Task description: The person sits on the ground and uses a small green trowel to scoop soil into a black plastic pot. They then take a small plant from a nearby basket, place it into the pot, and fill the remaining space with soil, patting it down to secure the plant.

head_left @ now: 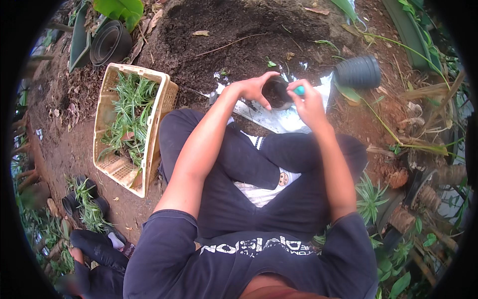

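A small dark plant pot (285,105) stands in front of my crossed legs, on a white sheet (319,98) smeared with soil. My left hand (257,91) curves around the pot's left side, thumb and fingers spread along its rim. Closed around a teal handle (298,90), my right hand (309,103) is at the pot's right edge. The working end of that tool is hidden, so its kind does not show. Dark soil shows inside the pot.
To my left, a yellow plastic crate (151,149) holds green-and-white striped plants (132,107). A stack of black pots (357,72) lies at the right. Loose dark soil (224,50) spreads ahead. Another person (99,254) sits at lower left near potted plants (88,202).
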The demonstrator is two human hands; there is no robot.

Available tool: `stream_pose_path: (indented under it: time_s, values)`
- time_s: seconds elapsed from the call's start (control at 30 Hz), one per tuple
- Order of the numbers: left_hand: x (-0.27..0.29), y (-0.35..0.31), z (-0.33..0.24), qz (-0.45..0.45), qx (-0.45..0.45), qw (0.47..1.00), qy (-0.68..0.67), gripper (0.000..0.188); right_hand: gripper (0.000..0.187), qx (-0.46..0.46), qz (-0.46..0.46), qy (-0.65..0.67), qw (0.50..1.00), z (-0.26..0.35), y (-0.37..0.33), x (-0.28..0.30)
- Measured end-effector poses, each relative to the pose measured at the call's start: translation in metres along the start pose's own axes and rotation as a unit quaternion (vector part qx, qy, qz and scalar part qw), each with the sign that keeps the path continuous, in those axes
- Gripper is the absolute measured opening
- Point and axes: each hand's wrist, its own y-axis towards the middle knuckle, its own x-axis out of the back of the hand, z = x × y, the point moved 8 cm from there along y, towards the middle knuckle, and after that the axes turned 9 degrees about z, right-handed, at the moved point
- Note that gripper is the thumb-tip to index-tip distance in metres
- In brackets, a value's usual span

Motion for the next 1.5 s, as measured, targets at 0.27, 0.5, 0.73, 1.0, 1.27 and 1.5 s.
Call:
stream_pose_path:
  time_s: [0.27, 0.5, 0.73, 1.0, 1.27, 1.5]
  values:
    - [0.003, -0.001, 0.018, -0.047, -0.002, 0.998, 0.039, 0.142, 0.011, -0.143, -0.151, 0.208, 0.956, -0.075, -0.012, 0.077]
    - [0.012, -0.036, 0.009, -0.106, 0.030, 0.994, -0.007, 0.132, 0.026, -0.273, -0.329, 0.407, 0.807, -0.219, -0.051, 0.086]
    - [0.054, -0.132, -0.065, -0.338, -0.102, 0.935, -0.036, 0.072, 0.027, -0.412, -0.167, -0.089, 0.891, -0.282, -0.064, 0.079]
    - [0.053, -0.367, 0.042, -0.656, -0.011, 0.754, -0.041, 0.029, 0.031, -0.360, -0.091, -0.184, 0.910, -0.239, -0.047, 0.069]
    - [0.010, -0.514, 0.191, -0.648, 0.276, 0.695, 0.142, 0.036, 0.019, -0.056, -0.174, -0.057, 0.981, -0.042, -0.026, -0.008]
    - [0.050, -0.499, 0.182, -0.666, 0.352, 0.621, 0.217, 0.040, 0.020, 0.079, -0.107, -0.069, 0.989, 0.032, -0.054, -0.103]
